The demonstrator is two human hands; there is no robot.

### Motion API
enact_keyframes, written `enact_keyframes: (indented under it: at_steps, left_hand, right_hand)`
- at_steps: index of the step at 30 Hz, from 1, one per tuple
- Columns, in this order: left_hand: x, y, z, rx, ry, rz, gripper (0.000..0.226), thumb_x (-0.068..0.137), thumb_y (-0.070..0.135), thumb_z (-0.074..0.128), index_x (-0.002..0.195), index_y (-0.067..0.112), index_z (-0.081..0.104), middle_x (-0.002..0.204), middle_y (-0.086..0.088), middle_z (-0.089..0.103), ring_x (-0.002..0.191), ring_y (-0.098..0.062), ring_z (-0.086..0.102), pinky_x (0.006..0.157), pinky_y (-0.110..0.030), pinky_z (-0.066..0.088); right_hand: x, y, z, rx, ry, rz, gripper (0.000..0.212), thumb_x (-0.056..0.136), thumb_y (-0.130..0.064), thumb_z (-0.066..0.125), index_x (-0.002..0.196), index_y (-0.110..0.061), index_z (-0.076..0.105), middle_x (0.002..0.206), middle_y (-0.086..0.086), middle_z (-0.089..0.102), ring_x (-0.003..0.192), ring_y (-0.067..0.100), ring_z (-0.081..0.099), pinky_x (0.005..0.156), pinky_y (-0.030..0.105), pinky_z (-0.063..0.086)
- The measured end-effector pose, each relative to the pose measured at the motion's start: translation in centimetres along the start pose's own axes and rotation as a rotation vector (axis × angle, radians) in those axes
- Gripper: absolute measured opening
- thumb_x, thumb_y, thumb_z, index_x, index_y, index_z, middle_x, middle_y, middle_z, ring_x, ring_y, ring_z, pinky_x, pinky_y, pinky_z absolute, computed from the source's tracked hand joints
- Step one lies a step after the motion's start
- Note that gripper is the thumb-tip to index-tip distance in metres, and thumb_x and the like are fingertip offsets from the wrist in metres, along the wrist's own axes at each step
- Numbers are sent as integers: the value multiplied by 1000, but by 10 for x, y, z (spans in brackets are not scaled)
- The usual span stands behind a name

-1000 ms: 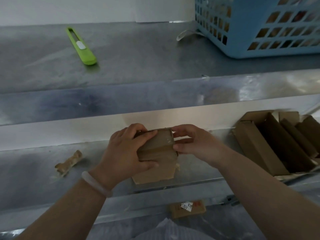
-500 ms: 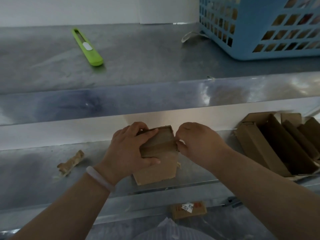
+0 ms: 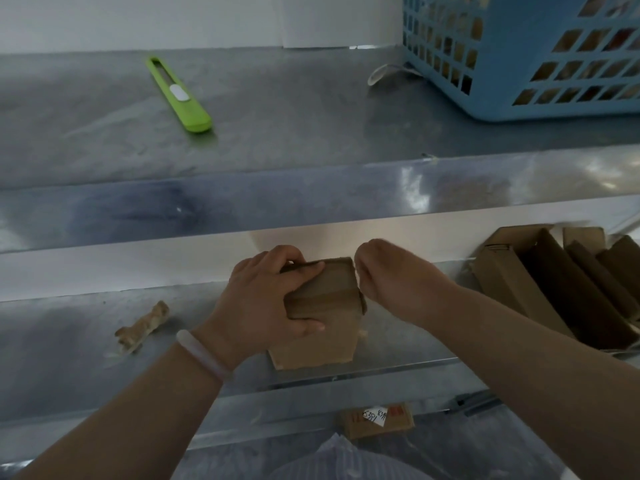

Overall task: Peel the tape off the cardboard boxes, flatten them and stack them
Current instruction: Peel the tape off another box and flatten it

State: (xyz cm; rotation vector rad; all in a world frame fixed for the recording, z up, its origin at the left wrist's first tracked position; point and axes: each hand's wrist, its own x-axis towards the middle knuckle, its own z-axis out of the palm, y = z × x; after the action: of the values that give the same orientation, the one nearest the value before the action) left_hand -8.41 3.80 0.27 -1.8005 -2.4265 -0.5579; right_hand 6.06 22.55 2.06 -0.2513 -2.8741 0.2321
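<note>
The left hand (image 3: 263,299) grips the small cardboard box (image 3: 322,337) on the lower shelf (image 3: 69,341), fingers over its top, covering its left side. The right hand (image 3: 391,275) is at the box's top right edge with its fingers curled, but blur hides whether they pinch tape. A crumpled tape wad (image 3: 143,327) lies left of the left hand. Opened boxes (image 3: 512,289) lean to the right of the right hand. Beyond both hands, the upper shelf (image 3: 277,133) carries a green knife (image 3: 178,95) and a blue basket (image 3: 519,64).
</note>
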Motion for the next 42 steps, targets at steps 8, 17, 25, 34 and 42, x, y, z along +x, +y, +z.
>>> enact_keyframes:
  at_steps: [8, 17, 25, 34, 42]
  left_hand:
    - [-2, -1, 2, 0, 14, -13, 85, 60, 80, 51, 133, 35, 51, 121, 7, 46, 105, -15, 51, 94, -39, 43]
    - [1, -5, 2, -12, -28, -30, 88, 59, 81, 50, 134, 37, 49, 123, 9, 45, 107, -14, 50, 96, -40, 42]
    - [4, -6, 3, -18, -59, -38, 89, 58, 82, 49, 135, 38, 48, 125, 10, 43, 110, -13, 48, 99, -40, 39]
    - [6, -7, 3, -28, -45, -33, 88, 58, 80, 50, 135, 36, 49, 123, 9, 44, 110, -13, 47, 98, -40, 40]
    - [1, -5, 1, -12, -39, -53, 90, 58, 81, 49, 136, 36, 47, 124, 11, 42, 110, -10, 44, 97, -37, 39]
  right_hand:
    - [-12, 7, -13, 298, -65, -90, 14, 82, -26, 76, 95, -21, 74, 90, -10, 66, 84, 2, 59, 78, 15, 46]
    - [-9, 7, -14, 58, -13, -226, 8, 82, -21, 72, 90, -22, 73, 90, -4, 69, 80, 16, 66, 69, 33, 57]
    - [-11, 7, 2, -211, 57, -359, 6, 82, -14, 60, 81, -10, 65, 81, 7, 62, 68, 24, 59, 52, 37, 52]
    - [-7, -4, 2, -50, -46, -128, 9, 91, -10, 54, 83, -9, 49, 79, 9, 52, 66, 25, 51, 57, 37, 45]
    - [-14, -13, 15, 361, -15, 250, 10, 95, -16, 49, 85, -18, 51, 80, -5, 55, 69, 8, 51, 61, 19, 36]
